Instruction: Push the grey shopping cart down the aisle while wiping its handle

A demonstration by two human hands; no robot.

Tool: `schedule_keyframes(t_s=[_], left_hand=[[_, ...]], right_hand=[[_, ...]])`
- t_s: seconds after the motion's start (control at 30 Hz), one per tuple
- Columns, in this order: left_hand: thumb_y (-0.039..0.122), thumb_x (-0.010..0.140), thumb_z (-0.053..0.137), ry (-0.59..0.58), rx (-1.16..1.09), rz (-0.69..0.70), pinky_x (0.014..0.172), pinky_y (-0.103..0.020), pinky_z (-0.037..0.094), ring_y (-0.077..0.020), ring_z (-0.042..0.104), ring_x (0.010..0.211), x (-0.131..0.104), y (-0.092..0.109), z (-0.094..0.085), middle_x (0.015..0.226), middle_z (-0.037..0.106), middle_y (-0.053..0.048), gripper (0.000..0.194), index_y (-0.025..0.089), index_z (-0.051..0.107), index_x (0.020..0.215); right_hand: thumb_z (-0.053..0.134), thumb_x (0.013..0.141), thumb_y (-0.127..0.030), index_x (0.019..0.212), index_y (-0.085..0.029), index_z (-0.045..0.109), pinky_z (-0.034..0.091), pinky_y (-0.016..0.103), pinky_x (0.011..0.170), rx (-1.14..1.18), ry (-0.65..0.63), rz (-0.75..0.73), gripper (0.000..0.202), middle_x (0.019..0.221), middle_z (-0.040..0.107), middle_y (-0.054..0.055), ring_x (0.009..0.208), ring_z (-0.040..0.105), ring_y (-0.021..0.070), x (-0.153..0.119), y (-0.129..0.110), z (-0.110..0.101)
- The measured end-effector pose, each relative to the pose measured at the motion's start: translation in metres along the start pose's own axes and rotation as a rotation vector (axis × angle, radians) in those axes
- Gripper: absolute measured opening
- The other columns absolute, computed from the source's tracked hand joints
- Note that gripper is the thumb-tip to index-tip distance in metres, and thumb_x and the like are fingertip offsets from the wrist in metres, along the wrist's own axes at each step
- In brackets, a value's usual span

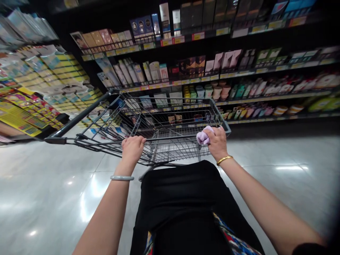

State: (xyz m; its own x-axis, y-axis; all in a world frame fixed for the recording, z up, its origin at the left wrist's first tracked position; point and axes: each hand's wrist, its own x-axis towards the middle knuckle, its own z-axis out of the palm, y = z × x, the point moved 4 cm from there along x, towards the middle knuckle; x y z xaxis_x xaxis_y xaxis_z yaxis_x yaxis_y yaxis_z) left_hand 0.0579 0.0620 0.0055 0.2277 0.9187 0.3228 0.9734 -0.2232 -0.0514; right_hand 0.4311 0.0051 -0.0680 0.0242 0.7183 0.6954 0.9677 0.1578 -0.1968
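A dark grey wire shopping cart [175, 137] stands sideways in front of me, its push handle [81, 116] off to the left. My left hand [132, 149] is closed over the near side rim, a pale bangle on that wrist. At the right end of the same rim, my right hand [219, 143] grips a crumpled light purple cloth [203, 137] and rests against the cart. A gold bracelet circles my right wrist. Through the wires the basket shows bare mesh. The fingertips of both hands are partly hidden.
Store shelves [193, 80] with boxes, bottles and tubes run along the far side of the cart. Hanging yellow-and-white packets [55, 69] fill a rack on the left. A glossy tiled floor [47, 191] lies underneath.
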Motion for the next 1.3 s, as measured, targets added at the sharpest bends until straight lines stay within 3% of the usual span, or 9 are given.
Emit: schedule_keyframes(t_s=[0.13,0.23,0.3,0.47,0.67,0.8,1.03,1.17,1.3], left_hand=[[0.047,0.097,0.046,0.110,-0.151,0.135,0.101,-0.041,0.033,-0.0249,0.058,0.115,0.012,0.073,-0.007,0.117,0.071,-0.008,0.036,0.026,0.065,0.118],[0.052,0.098,0.041,-0.061,-0.195,0.304,0.091,-0.037,0.039,-0.0235,0.064,0.106,0.026,0.133,0.002,0.110,0.074,-0.008,0.040,0.027,0.068,0.116],[0.056,0.098,0.037,-0.188,-0.132,0.310,0.080,-0.034,0.042,-0.0237,0.068,0.092,0.033,0.149,0.009,0.093,0.076,-0.010,0.049,0.024,0.073,0.098],[0.060,0.097,0.037,-0.249,-0.091,0.280,0.069,-0.029,0.040,-0.0221,0.069,0.084,0.035,0.136,0.014,0.087,0.075,-0.010,0.054,0.022,0.074,0.090],[0.062,0.096,0.036,-0.198,-0.103,0.290,0.071,-0.028,0.040,-0.0211,0.069,0.084,0.030,0.127,0.015,0.086,0.076,-0.009,0.058,0.021,0.076,0.090],[0.062,0.097,0.035,-0.161,-0.135,0.295,0.076,-0.031,0.039,-0.0205,0.069,0.084,0.028,0.125,0.016,0.085,0.076,-0.009,0.059,0.020,0.075,0.086],[0.058,0.098,0.038,-0.121,-0.164,0.291,0.076,-0.033,0.037,-0.0209,0.069,0.083,0.025,0.124,0.016,0.083,0.076,-0.010,0.057,0.018,0.075,0.085],[0.059,0.097,0.038,-0.112,-0.163,0.297,0.076,-0.034,0.036,-0.0207,0.068,0.081,0.023,0.124,0.016,0.081,0.075,-0.010,0.057,0.017,0.074,0.085],[0.059,0.097,0.039,-0.104,-0.164,0.310,0.074,-0.034,0.035,-0.0219,0.069,0.081,0.023,0.122,0.016,0.082,0.076,-0.009,0.056,0.019,0.074,0.083]], right_hand=[[0.052,0.088,-0.021,0.118,-0.023,0.067,0.026,0.047,0.117,-0.002,-0.118,0.021,0.035,0.121,0.059,0.009,0.115,0.049,0.0256,0.005,-0.012,-0.004],[0.049,0.089,-0.018,0.122,-0.026,0.066,0.023,0.048,0.118,-0.021,-0.198,-0.048,0.038,0.118,0.062,0.007,0.110,0.051,0.0236,0.006,-0.013,-0.013],[0.048,0.088,-0.015,0.125,-0.028,0.064,0.019,0.049,0.120,-0.016,-0.190,-0.081,0.042,0.120,0.062,0.005,0.112,0.052,0.0229,0.004,-0.010,-0.021],[0.055,0.087,-0.024,0.123,-0.026,0.067,0.028,0.051,0.116,-0.015,0.018,0.001,0.038,0.127,0.057,0.012,0.125,0.045,0.0302,-0.015,-0.031,-0.020],[0.056,0.089,-0.017,0.121,-0.035,0.068,0.033,0.044,0.109,0.020,-0.249,-0.326,0.038,0.121,0.066,0.004,0.117,0.051,0.0265,-0.070,-0.086,0.045],[0.055,0.090,-0.016,0.108,-0.035,0.073,0.038,0.040,0.101,0.006,-0.380,-0.401,0.032,0.112,0.069,0.004,0.108,0.054,0.0251,-0.087,-0.079,0.057],[0.057,0.090,-0.020,0.126,-0.037,0.065,0.036,0.043,0.099,0.008,-0.276,-0.408,0.041,0.131,0.063,0.005,0.115,0.051,0.0273,-0.055,-0.094,0.061],[0.054,0.088,-0.014,0.118,-0.036,0.068,0.041,0.039,0.095,0.025,-0.392,-0.512,0.039,0.129,0.065,-0.001,0.110,0.057,0.0234,-0.089,-0.096,0.088],[0.052,0.088,-0.012,0.104,-0.034,0.072,0.044,0.035,0.091,0.028,-0.418,-0.524,0.033,0.117,0.070,-0.004,0.100,0.060,0.0197,-0.113,-0.078,0.084]])
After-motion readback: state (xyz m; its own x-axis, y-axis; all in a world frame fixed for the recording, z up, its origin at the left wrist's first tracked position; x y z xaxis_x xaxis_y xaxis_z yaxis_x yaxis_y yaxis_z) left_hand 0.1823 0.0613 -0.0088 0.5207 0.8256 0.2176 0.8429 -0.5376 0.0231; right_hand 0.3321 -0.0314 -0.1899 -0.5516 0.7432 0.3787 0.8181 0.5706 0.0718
